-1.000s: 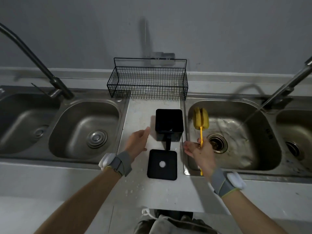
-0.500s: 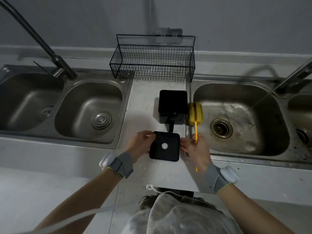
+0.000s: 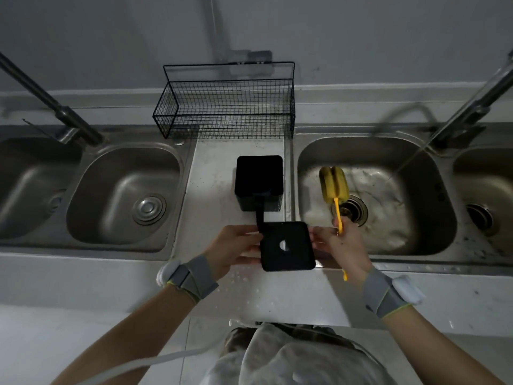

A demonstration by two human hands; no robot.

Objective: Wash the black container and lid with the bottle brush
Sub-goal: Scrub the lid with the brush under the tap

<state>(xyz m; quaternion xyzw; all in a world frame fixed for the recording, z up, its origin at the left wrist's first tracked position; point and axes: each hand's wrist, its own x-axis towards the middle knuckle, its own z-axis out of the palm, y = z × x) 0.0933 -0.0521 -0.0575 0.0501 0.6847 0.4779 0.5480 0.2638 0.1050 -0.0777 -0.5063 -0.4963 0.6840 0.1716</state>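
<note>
The square black container (image 3: 259, 177) stands open on the steel counter between the sinks. Its black lid (image 3: 287, 245), with a small pale hole in the middle, hangs by a strap from the container's front. My left hand (image 3: 234, 247) grips the lid's left edge and lifts it off the counter. My right hand (image 3: 342, 245) touches the lid's right edge with its fingertips while holding the orange handle of the bottle brush (image 3: 333, 183). The brush's yellow sponge head points away from me over the right sink.
A black wire basket (image 3: 227, 107) stands at the back of the counter. Steel sinks lie on both sides, the left one (image 3: 122, 195) dry, the right one (image 3: 388, 204) wet around its drain. Tall faucets (image 3: 472, 107) rise at the far left and right.
My left hand has come from beside the container to the lid and lifted it. My right hand joined at the lid's right edge, brush still held. The camera tilted down.
</note>
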